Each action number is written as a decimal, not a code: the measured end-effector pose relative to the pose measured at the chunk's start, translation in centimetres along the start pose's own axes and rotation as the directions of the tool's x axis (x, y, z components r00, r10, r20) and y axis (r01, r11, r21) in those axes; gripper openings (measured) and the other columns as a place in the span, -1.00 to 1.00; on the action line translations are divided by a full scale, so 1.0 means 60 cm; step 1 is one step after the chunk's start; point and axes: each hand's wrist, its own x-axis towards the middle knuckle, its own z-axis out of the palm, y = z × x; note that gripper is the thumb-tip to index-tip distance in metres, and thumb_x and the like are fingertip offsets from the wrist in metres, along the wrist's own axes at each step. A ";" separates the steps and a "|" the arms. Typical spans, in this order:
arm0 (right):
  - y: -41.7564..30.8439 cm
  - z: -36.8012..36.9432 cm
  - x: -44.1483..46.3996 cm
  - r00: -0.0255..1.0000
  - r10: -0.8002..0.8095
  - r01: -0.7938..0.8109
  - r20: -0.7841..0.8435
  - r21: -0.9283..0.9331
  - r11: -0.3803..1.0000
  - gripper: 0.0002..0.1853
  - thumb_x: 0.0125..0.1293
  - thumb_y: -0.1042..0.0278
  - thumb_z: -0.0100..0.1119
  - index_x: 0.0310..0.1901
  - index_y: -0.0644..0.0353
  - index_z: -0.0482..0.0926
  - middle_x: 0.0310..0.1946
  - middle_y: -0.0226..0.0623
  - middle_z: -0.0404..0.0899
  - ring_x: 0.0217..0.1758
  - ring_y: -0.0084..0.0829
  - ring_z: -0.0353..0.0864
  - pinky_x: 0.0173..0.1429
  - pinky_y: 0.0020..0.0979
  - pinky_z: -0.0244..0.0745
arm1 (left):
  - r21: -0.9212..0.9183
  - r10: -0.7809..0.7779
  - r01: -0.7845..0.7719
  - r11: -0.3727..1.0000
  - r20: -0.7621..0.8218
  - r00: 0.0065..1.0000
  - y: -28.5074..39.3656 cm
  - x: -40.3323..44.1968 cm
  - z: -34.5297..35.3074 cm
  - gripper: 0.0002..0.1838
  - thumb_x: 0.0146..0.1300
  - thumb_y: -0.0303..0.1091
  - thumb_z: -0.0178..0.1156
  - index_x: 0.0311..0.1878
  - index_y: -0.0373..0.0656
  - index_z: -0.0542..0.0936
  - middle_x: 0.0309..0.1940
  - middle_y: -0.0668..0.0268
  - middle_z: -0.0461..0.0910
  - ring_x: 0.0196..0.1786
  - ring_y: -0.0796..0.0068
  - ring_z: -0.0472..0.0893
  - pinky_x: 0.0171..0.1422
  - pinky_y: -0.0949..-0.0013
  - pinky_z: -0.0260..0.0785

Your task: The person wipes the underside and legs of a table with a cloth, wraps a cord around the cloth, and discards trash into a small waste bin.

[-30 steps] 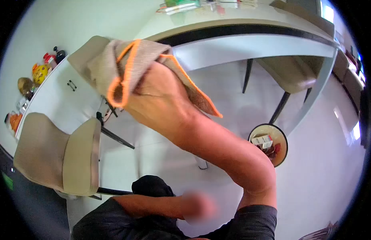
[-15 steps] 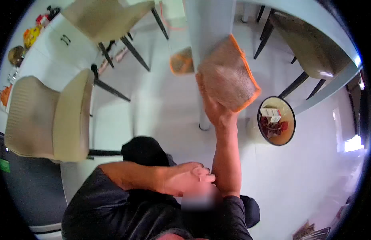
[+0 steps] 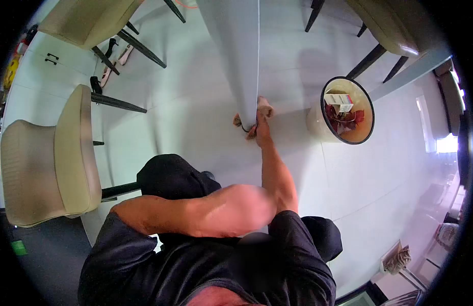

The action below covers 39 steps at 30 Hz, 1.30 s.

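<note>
Low down by the floor, my right hand [image 3: 262,131] is closed on a brown cloth [image 3: 265,106] with an orange edge. The cloth is bunched around the foot of the grey-white leg [image 3: 236,56], and parts of it show on both sides. Some of my right fingers are hidden behind the leg. My left hand [image 3: 241,206] lies across my body near my right forearm. Blur covers its fingers, so their pose does not show.
To the right of the leg stands a bin [image 3: 318,122] holding a white box and dark red scraps. A beige chair [image 3: 76,158] is close on my left. More chairs [image 3: 88,23] stand farther off, with shoes [image 3: 108,74] on the floor beneath.
My right hand has moved the cloth from higher on the leg down to its foot, where it is now bunched. My left hand stays across my body. The view has shifted.
</note>
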 end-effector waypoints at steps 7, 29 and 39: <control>0.015 0.067 -0.054 0.907 -0.130 0.238 -0.402 0.232 0.943 -0.55 0.51 -0.05 -0.08 0.15 0.15 0.44 -0.26 -0.38 0.49 -0.41 -0.60 0.44 -0.52 -0.46 0.42 | 0.008 -0.009 0.009 1.000 -0.024 1.000 0.006 0.001 -0.003 -0.59 0.11 -0.35 0.13 0.06 -0.25 0.55 -0.32 0.29 0.53 -0.24 0.36 0.58 -0.19 0.33 0.43; -0.018 0.152 -0.076 0.559 -0.723 0.427 -0.405 -0.607 0.670 -0.68 0.28 0.14 0.22 0.02 0.05 0.53 -0.06 -0.22 0.58 -0.03 -0.09 0.59 -0.03 -0.14 0.47 | -0.073 -0.059 0.051 0.996 -0.114 0.992 0.005 0.030 -0.044 -0.62 0.04 -0.27 0.41 -0.04 -0.15 0.65 -0.24 0.30 0.64 -0.17 0.28 0.68 -0.14 0.26 0.58; 0.015 0.016 -0.009 0.473 -0.881 0.289 -0.023 -0.940 0.180 -0.68 0.48 0.06 -0.05 -0.16 0.18 0.48 -0.29 -0.16 0.58 -0.39 -0.36 0.57 -0.36 -0.32 0.46 | -0.034 -0.073 0.069 0.997 -0.128 0.989 -0.003 0.017 -0.049 -0.59 0.07 -0.26 0.35 0.03 -0.13 0.63 -0.19 0.27 0.61 -0.14 0.24 0.66 -0.11 0.24 0.55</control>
